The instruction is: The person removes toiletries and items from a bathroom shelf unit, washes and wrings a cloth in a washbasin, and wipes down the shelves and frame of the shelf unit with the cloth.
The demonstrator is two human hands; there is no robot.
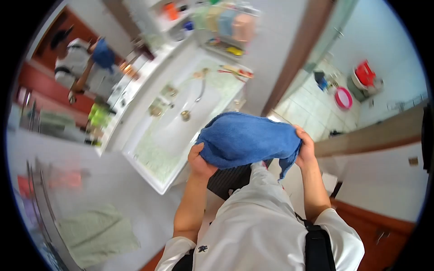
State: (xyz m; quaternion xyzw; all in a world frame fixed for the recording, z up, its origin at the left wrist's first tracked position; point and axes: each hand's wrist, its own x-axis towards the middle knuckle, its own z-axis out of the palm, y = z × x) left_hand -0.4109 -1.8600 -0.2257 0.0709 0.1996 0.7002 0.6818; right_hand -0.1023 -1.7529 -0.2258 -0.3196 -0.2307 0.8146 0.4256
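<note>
A blue cloth, soft, matte and loosely folded with one corner drooping, spans midair between a person's left hand and right hand, each grip closed on an end, beside a glossy white washbasin. To the right, a round pink tub rests on pale floor tiles, its contents too small to discern.

Here's one head-worn camera, peering forward and down, close over the white shirt, past the near corner of the washbasin.
</note>
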